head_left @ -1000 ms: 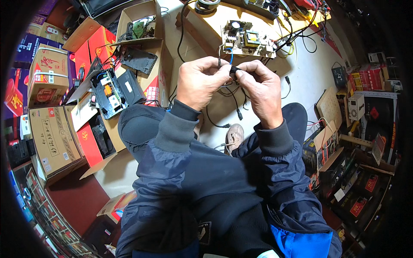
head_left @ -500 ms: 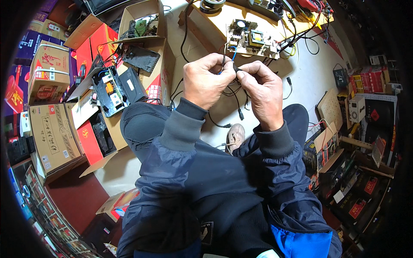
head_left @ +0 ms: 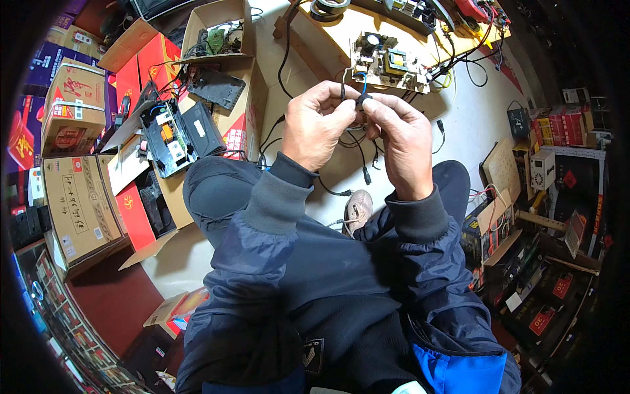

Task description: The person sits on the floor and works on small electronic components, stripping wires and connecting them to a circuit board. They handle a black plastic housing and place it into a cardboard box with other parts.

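Observation:
My left hand (head_left: 320,128) and my right hand (head_left: 400,134) meet in front of the circuit board, thumbs and forefingers pinched close together. Between the fingertips is a small dark piece (head_left: 361,98) on the wires; whether it is tape or a sleeve, I cannot tell. A blue wire (head_left: 365,81) comes down from the circuit board (head_left: 388,62), which carries a yellow transformer and capacitors. A black cable (head_left: 342,80) runs past my left fingertips. Below the hands hang black leads with a plug (head_left: 367,176); the fingers hide where they join.
The board rests at the edge of a wooden bench top (head_left: 341,33) cluttered with wires. At left, an opened black device casing (head_left: 167,138) lies on cardboard boxes (head_left: 79,203). A box of electronic parts (head_left: 220,39) stands behind it. More boxes and shelves (head_left: 551,295) crowd the right.
The dark piece has risen slightly and now sits across both sets of fingertips. My left hand has shifted a little to the right. The wires remain between my fingers.

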Available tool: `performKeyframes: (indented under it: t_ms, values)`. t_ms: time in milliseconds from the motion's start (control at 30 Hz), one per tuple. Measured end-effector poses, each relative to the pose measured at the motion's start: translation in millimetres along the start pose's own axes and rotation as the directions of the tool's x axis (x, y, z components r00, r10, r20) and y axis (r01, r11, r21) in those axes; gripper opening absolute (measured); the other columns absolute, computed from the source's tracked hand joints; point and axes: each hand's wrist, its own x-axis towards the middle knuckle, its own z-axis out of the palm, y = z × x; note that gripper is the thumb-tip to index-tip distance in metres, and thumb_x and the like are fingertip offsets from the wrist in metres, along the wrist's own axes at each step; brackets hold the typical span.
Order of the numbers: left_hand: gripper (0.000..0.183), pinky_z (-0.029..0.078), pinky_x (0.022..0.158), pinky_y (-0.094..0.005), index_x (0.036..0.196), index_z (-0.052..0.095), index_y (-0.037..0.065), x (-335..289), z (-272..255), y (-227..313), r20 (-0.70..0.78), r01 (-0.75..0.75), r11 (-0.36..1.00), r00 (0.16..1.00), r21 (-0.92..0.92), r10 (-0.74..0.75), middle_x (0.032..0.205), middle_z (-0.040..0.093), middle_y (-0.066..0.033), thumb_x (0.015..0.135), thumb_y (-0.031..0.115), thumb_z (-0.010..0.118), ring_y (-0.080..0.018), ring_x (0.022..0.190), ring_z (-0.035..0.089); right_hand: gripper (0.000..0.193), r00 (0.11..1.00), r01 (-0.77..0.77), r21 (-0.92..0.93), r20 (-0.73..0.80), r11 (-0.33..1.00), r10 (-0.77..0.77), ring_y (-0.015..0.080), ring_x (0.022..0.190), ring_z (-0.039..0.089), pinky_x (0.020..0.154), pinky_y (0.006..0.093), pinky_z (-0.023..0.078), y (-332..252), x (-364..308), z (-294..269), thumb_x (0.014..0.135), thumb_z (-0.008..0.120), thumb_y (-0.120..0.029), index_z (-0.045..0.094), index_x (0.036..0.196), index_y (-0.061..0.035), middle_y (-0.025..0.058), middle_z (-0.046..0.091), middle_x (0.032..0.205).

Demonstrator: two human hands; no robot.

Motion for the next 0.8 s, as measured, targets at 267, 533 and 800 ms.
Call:
performKeyframes:
  t_ms: [267,533,800]
  values:
    - [0.031,0.054,0.076,-0.0226,0.125,0.062,-0.002,-0.9,1.4,-3.3,-0.013,-0.118,0.986,0.993,0.114,0.120,0.095,0.070,-0.0056,0.094,-0.003,0.062,-0.0071,0.085,0.066,0.025,0.877,0.433,-0.751,0.224,0.499,-0.424,0.0222,0.081,0.071,0.076,0.0345,0.057,-3.0,-3.3,11.7,0.091,0.062,-0.002,0.071,0.114,0.0019,0.0141,0.069,0.091]
    - [0.021,0.057,0.072,-0.0246,0.112,0.064,-0.006,0.9,-2.8,-1.0,-0.028,-0.007,0.999,1.000,-0.046,0.006,0.088,0.070,-0.0063,0.091,-0.002,0.063,-0.0103,0.076,0.069,0.025,0.958,0.245,-0.491,-0.011,0.836,-0.287,0.0134,0.092,0.071,0.083,0.0285,0.058,-5.9,-6.7,5.5,0.097,0.057,-0.003,0.068,0.119,0.0044,0.0111,0.075,0.101]
    - [0.023,0.057,0.071,-0.0249,0.108,0.070,-0.007,4.5,-8.9,1.9,0.039,0.109,0.994,0.993,0.009,-0.110,0.084,0.073,-0.0083,0.093,0.010,0.065,-0.0119,0.075,0.071,0.032,0.987,-0.115,-0.043,0.112,0.992,0.119,0.0061,0.074,0.061,0.066,0.0207,0.048,7.1,11.6,-11.3,0.096,0.060,-0.006,0.065,0.126,0.0067,0.0085,0.074,0.097]
